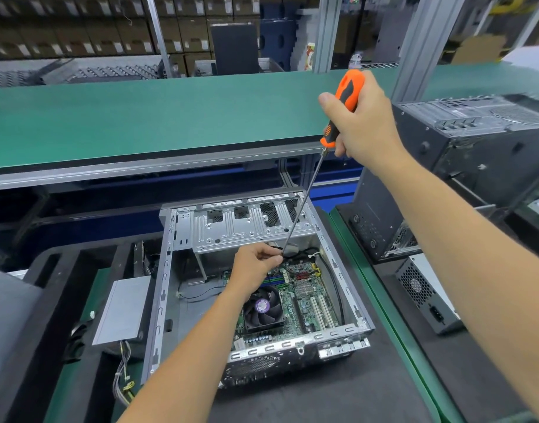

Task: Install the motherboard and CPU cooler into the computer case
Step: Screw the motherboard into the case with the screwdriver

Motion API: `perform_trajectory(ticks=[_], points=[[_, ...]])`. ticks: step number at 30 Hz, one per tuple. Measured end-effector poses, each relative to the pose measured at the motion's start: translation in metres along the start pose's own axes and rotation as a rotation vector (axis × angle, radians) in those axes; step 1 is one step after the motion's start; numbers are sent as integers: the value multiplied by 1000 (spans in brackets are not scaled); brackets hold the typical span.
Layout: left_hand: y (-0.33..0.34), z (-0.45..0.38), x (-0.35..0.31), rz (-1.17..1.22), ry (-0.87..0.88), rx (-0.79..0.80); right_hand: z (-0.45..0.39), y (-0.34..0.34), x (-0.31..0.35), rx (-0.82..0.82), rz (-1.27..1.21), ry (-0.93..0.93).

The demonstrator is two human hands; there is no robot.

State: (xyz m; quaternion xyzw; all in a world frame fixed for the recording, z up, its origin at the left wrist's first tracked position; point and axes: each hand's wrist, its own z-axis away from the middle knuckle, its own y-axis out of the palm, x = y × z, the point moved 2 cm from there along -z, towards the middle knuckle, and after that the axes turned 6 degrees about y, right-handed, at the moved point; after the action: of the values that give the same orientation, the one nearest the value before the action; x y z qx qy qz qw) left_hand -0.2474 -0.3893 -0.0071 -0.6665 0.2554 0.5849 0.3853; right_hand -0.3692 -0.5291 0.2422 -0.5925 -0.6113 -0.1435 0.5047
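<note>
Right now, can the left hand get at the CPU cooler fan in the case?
Probably yes: the left hand hangs just above the fan, case open on top, though it pinches the screwdriver tip.

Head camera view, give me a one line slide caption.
Right hand grips an orange-handled screwdriver while the left hand pinches its tip over the motherboard in the open computer case.

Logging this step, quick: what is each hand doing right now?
Left hand: fingers pinch the screwdriver shaft near its tip.
Right hand: grips the screwdriver's orange handle.
</note>
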Motion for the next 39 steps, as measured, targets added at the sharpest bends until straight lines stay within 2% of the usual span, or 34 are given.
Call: perform_trajectory(ticks=[12, 18, 21, 29, 34, 39], points=[[2, 3, -2, -112, 32, 39, 4, -5, -1, 11, -12, 18], [11, 4, -5, -220, 106, 95, 5, -7, 0, 56, -17, 31], [18, 5, -6, -264, 150, 162, 4, -11, 1, 148, -14, 36], [35, 12, -7, -347, 222, 462, 9, -14, -10, 464, -103, 70], [43, 18, -4, -371, 168, 659, 26, -4, -21, 723, -112, 118], [54, 26, 3, -445, 131, 831, 43, 5, -28, 857, -121, 126]])
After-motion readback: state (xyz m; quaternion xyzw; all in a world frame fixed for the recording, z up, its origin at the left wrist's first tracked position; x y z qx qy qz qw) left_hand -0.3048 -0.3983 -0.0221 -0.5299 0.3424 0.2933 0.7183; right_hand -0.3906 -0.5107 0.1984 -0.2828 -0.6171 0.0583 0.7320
